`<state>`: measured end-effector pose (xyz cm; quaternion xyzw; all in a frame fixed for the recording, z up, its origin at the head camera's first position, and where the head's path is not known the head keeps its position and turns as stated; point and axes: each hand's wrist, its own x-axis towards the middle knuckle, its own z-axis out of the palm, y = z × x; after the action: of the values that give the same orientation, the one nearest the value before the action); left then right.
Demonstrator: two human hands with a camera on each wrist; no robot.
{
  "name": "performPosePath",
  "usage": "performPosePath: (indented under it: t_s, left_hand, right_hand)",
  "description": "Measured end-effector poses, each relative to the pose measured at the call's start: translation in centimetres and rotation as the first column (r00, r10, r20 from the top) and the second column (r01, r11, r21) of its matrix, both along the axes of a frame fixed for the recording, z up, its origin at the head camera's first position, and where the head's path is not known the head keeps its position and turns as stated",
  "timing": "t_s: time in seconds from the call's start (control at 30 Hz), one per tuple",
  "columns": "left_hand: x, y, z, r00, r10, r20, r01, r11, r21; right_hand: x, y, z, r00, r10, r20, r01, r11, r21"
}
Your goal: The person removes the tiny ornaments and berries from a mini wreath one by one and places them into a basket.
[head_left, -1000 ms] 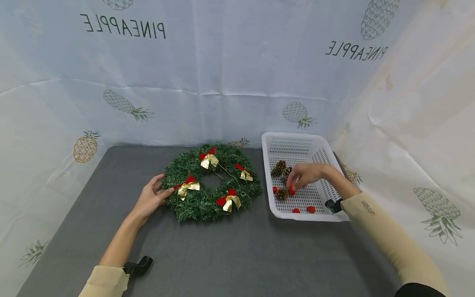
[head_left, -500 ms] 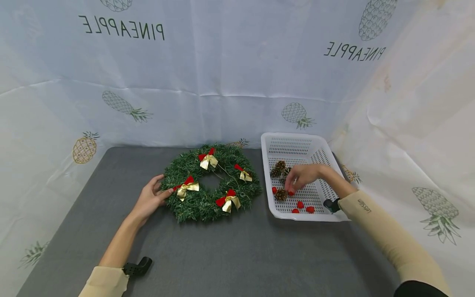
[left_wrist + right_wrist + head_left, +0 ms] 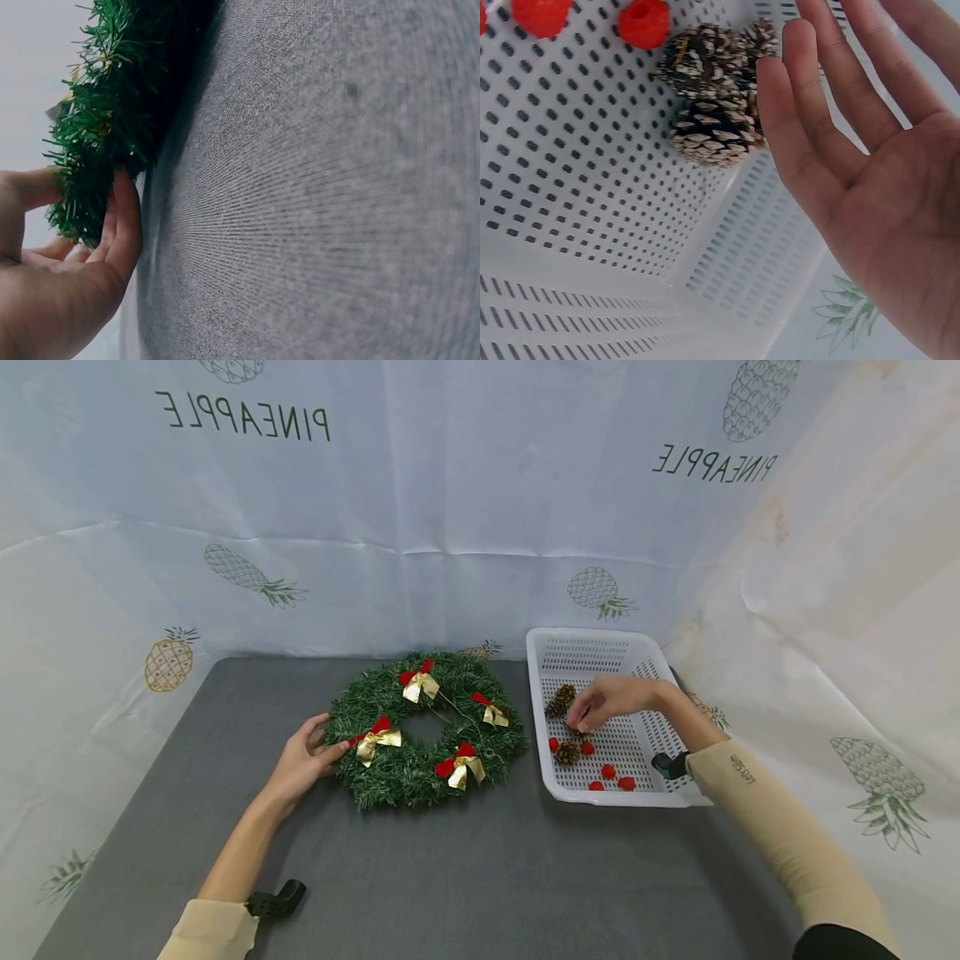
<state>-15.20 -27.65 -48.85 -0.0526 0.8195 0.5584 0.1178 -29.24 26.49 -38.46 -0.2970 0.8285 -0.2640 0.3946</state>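
My left hand [image 3: 303,762] holds the left edge of a green artificial wreath [image 3: 397,792], lying on the table. In the left wrist view, the thumb is on one side of the wreath's needles [image 3: 97,135] and the fingers are on the other. Red-and-gold bows [image 3: 380,739] decorate the wreath. Over at the right, my right hand [image 3: 618,697] reaches into a white plastic basket [image 3: 535,727], fingertips down at the pinecones [image 3: 561,700]. The right wrist view shows its fingers [image 3: 855,97] extended beside frosted pinecones [image 3: 712,135], one partly hidden behind them.
Several small red berry-like pieces [image 3: 608,772] lie in the basket's near half, close to another pinecone [image 3: 567,754]. The grey table [image 3: 480,877] meets a white pineapple-print cloth [image 3: 480,510] at the back.
My right hand has let go of a red berry-like piece near the basket's front, then shifted left and back onto the pinecones. The left hand and wreath stay in place.
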Motion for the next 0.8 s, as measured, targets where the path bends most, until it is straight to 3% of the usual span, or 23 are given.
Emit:
performPosePath:
  t_s: [0.47, 0.67, 0.8]
  left_hand:
    - [0.1, -0.2, 0.5, 1.0, -0.005, -0.02, 0.005, 1.0, -0.001]
    - [0.1, -1.2, 1.2, 0.996, -0.019, -0.086, 0.019, 1.0, 0.008]
    - [0.1, -2.4, 2.2, 0.984, -0.059, -0.167, 0.057, 0.998, -0.014]
  right_hand:
    - [0.2, 0.0, 1.8, 0.996, -0.081, -0.049, 0.076, 0.993, -0.093]
    - [0.4, -0.1, 2.5, 0.987, -0.102, -0.122, 0.083, 0.984, -0.157]
    - [0.6, -0.4, 2.9, 0.971, -0.163, -0.177, 0.126, 0.971, -0.202]
